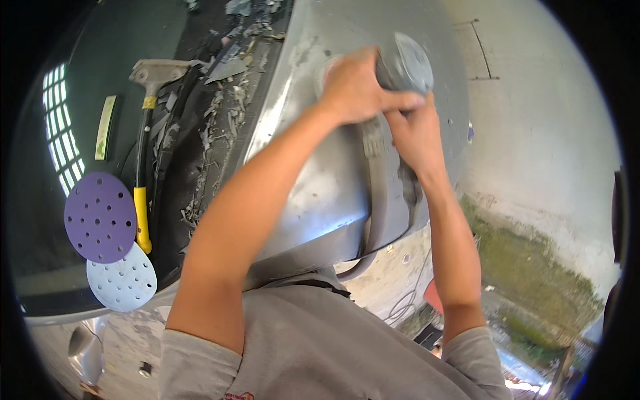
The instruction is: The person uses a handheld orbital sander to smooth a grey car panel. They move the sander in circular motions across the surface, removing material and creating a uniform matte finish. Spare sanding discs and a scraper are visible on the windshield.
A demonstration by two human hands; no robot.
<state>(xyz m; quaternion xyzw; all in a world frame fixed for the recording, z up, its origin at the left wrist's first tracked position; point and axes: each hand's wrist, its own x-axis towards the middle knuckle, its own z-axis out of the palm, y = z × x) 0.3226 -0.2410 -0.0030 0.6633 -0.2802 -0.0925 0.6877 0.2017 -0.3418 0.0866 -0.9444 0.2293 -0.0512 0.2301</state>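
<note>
Grey shirt fills the 6 o'clock edge, closest to the lens; both bare forearms rise from it toward 12 o'clock.

Left hand sits on top of the sander, fingers curled shut over its body. Right hand just below, at about 1 o'clock from centre, fingers wrapped closed around the sander's lower part; the two hands touch. Round grey sanding pad shows beyond the knuckles, lying against the grey car panel. Panel is dull, scuffed, with bare patches. Grey hose runs from the sander down toward 6 o'clock along the panel.

At 9 o'clock, on dark glass: purple sanding disc with holes, overlapping a pale blue sanding disc at 8 o'clock. Just beside them a scraper with yellow handle, blade end toward 11 o'clock. Paint flakes litter the dark strip between glass and panel.

At 3 to 4 o'clock, pale wall, stained green lower down.
</note>
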